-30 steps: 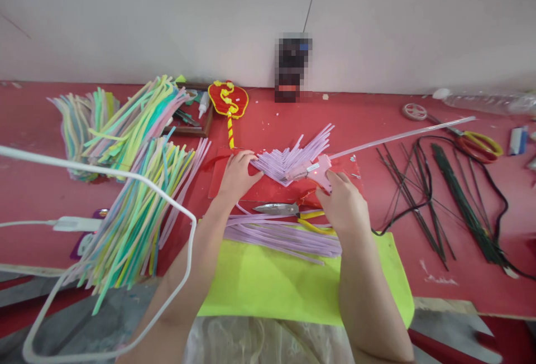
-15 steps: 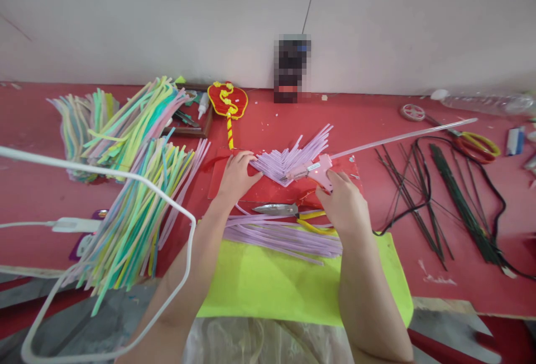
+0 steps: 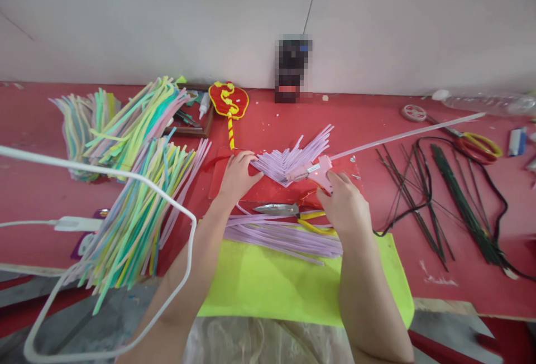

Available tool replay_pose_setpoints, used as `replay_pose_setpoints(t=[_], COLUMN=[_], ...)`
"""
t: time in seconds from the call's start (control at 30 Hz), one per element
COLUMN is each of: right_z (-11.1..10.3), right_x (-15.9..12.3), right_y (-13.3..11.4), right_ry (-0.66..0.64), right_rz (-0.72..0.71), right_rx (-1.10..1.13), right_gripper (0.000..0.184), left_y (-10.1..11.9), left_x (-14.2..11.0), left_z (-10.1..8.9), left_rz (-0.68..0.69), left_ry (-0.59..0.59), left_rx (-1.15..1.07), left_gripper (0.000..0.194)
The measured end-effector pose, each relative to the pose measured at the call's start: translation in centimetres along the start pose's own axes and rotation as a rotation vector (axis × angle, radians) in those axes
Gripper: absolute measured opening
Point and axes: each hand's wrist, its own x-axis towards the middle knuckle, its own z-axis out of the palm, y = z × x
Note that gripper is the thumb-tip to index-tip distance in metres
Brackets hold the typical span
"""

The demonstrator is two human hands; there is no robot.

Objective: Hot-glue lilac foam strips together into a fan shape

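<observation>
Lavender pipe cleaners [image 3: 288, 162], set side by side in a V pattern, lie on a red board [image 3: 268, 192]. My left hand [image 3: 239, 175] is at the left arm of the V, its fingers curled over the strip ends and its thumb along the near side; the palm hides the ends. In my right hand [image 3: 345, 199] is a pink hot glue gun [image 3: 316, 172], its nozzle at the middle of the V. A long clear glue stick [image 3: 406, 133] sticks out of its back. Pliers [image 3: 278, 209] with red and yellow handles lie just below the board.
More lavender pipe cleaners [image 3: 285, 238] rest on a yellow-green cloth [image 3: 272, 286]. Pastel bundles [image 3: 138, 207] fill the left, behind a white bent tube [image 3: 190, 252]. A red-yellow fan ornament [image 3: 229, 100] lies behind. Right are dark wires [image 3: 419, 202], a black cord [image 3: 429, 177] and scissors [image 3: 477, 146].
The far end of the glue stick has risen slightly and shifted right. Both hands keep nearly the same place, and the lavender V looks unchanged.
</observation>
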Motion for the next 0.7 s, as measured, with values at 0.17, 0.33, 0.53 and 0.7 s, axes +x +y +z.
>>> replay_pose_setpoints(t=[0.17,0.33,0.53,0.7], right_z=[0.14,0.01,-0.48,-0.48], right_x=[-0.07,-0.14,-0.24,-0.22], right_y=[0.38,0.5,0.42,0.66], right_ry=[0.02,0.008,-0.018,-0.015], right_rz=[-0.019,-0.012,0.009,0.011], right_rx=[-0.001,-0.026,-0.032,-0.04], right_gripper=[0.027,0.027,0.029,0.031], left_y=[0.14,0.04,-0.01,0.4], left_x=[0.0,0.03,-0.03,-0.01], left_z=[-0.12,-0.08,-0.02,-0.28], left_rz=[-0.008,-0.006,-0.001,-0.009], left_ry=[-0.005,-0.009,-0.002,-0.012], left_rx=[-0.001,-0.001,-0.005,0.0], left_gripper=[0.031,0.03,0.031,0.03])
